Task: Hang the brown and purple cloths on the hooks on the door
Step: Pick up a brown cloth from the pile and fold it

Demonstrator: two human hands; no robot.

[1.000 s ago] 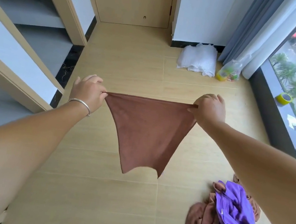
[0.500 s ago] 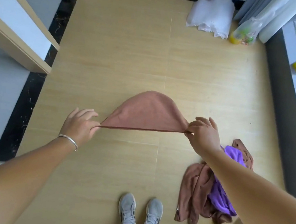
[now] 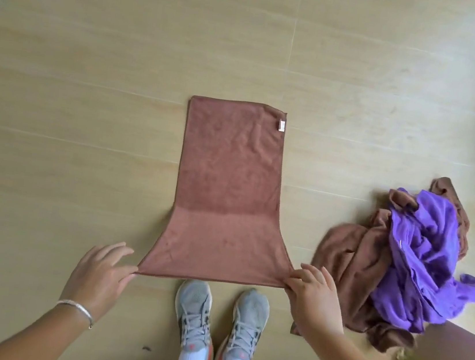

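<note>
Nearest the camera: two grey sneakers [image 3: 220, 325] with white socks, toes pointing up-frame, standing on a pale wood-look floor [image 3: 89, 100]. A small dark speck lies on the floor left of the feet.

Just above the toes, both hands work the near edge of a brown cloth [image 3: 226, 196]. Left hand [image 3: 100, 275], silver bracelet [image 3: 77, 308] on its wrist, pinches the near-left corner between thumb and fingertips; the other fingers are spread and loosely raised. Right hand [image 3: 312, 298] pinches the near-right corner the same way, fingers curled over the hem. The edge between the two hands is pulled taut and straight.

The brown cloth lies spread lengthwise away from the feet. Its far part rests flat on the floor; the near part looks lifted slightly and flares wider toward the hands, with a faint crease line across where the shade changes. A small white tag [image 3: 281, 125] sits at the far-right corner.

Right of it, apart from the spread cloth: a crumpled heap on the floor, a purple cloth [image 3: 426, 253] bunched on top of more brown fabric [image 3: 348, 273]. The right hand is just beside the heap's left edge.

Far left corner: a strip of light trim and dark surface, too little showing to identify. No door or hooks in view
</note>
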